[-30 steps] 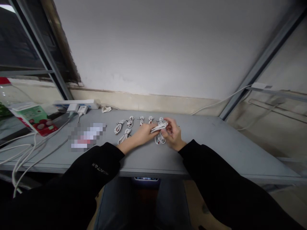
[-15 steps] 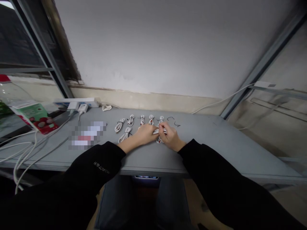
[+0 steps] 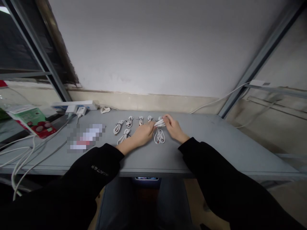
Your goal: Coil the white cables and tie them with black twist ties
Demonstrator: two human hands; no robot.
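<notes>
My left hand [image 3: 143, 133] and my right hand [image 3: 173, 127] meet over the middle of the grey table [image 3: 216, 143], each pinching an end of a folded white cable bundle [image 3: 159, 123] held just above the surface. Right below it lies a loose coil of white cable [image 3: 159, 136]. Several small tied white cable bundles [image 3: 129, 121] sit in a row behind my hands, and one more bundle [image 3: 123, 136] lies nearer me on the left.
A white power strip [image 3: 74, 105] with plugged chargers lies at the table's back left, cords trailing off the left edge. A green and red carton [image 3: 33, 119] stands far left. A blurred flat item [image 3: 85, 137] lies left of my hands. A white cable [image 3: 220, 99] runs along the wall.
My hands have shifted a little away from me toward the row of bundles, lifting the folded bundle off the loose coil, which now lies uncovered. My right hand covers the spot where two black ties lay.
</notes>
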